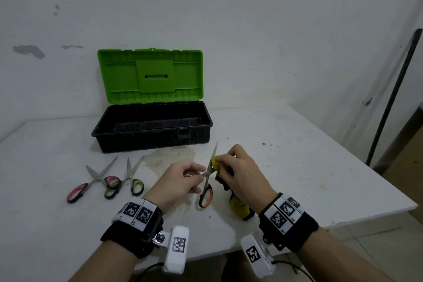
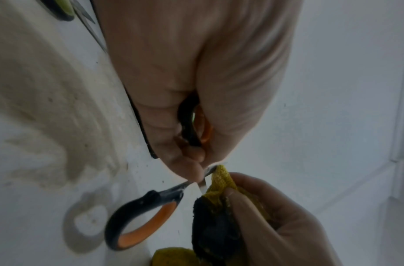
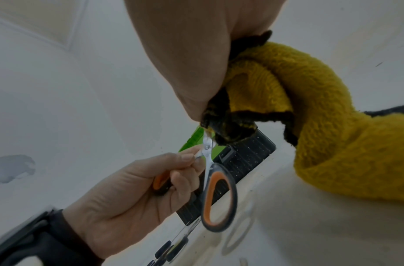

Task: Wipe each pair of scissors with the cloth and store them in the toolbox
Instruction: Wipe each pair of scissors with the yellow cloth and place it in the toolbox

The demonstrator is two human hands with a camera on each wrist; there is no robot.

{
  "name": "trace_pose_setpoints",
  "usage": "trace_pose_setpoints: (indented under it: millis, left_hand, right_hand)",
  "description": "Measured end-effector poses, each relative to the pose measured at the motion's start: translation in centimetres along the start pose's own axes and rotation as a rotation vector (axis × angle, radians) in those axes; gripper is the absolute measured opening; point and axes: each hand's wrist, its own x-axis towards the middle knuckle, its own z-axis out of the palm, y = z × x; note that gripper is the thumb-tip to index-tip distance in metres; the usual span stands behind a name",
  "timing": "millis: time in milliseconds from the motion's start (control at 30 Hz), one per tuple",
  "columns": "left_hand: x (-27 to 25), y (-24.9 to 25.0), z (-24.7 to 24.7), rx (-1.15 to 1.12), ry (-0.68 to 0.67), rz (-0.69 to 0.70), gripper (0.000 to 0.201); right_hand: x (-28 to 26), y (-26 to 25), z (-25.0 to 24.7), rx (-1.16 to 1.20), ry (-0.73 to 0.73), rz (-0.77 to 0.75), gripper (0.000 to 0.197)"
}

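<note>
My left hand (image 1: 183,178) grips the orange-handled scissors (image 1: 206,192) near the pivot, one handle loop hidden inside the palm, the other hanging free (image 2: 139,221). The blade points up and away toward the toolbox. My right hand (image 1: 238,174) holds a yellow and black cloth (image 1: 239,207) bunched round the blade just above the pivot (image 3: 260,93). The cloth's tail trails down onto the table. The toolbox (image 1: 151,130) stands open behind, black base and green lid (image 1: 151,75) raised; what I see of its inside holds nothing.
Two more pairs lie open on the white table (image 1: 297,167) at the left: red-handled scissors (image 1: 91,181) and green-handled scissors (image 1: 128,181), handles overlapping. A brownish stain marks the table in front of the toolbox. The table's right edge drops off near a dark pole (image 1: 393,98).
</note>
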Motion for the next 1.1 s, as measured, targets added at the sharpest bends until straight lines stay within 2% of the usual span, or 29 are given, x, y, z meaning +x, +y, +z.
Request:
trace_pose_setpoints:
  millis: [167,267,333,433,600,733,833,1000,1100]
  left_hand:
    - [0.4,-0.2,-0.3,-0.17,0.197,0.062,0.022]
    - [0.5,-0.2,-0.1,-0.302,0.3,0.078,0.013]
    - [0.5,-0.1,0.3,-0.403,0.315,0.052,0.006]
    - [0.4,0.2,0.7,-0.555,0.274,-0.011,0.012]
    - [0.4,0.0,0.8,-0.507,0.271,0.013,0.014]
    - [0.4,-0.4,0.8,-0.438,0.218,0.048,0.018]
    - [0.4,-0.9,0.8,-0.391,0.241,0.06,0.021]
    - [0.3,-0.8,1.2,-0.366,0.281,0.084,0.02]
    - [0.0,-0.8,1.4,-0.338,0.276,0.084,0.019]
  right_hand:
    - [0.0,-0.1,0.0,0.004,0.037,0.024,0.014]
    - [0.0,-0.3,0.1,0.033,0.047,0.03,0.017]
    - [0.0,-0.6,0.1,0.041,0.05,0.029,0.019]
    - [0.0,-1.1,0.2,0.054,0.045,0.02,0.019]
    - [-0.4,-2.0,0.8,0.108,0.033,-0.02,0.017]
    - [-0.3,-2.9,1.2,0.048,0.036,-0.07,0.01]
    - [-0.3,-3.4,1.4,-0.022,0.014,-0.09,0.009]
    - [0.0,-3.5,1.2,-0.077,0.02,-0.068,0.011]
    - [1.1,-2.5,0.6,-0.105,0.046,0.007,0.016]
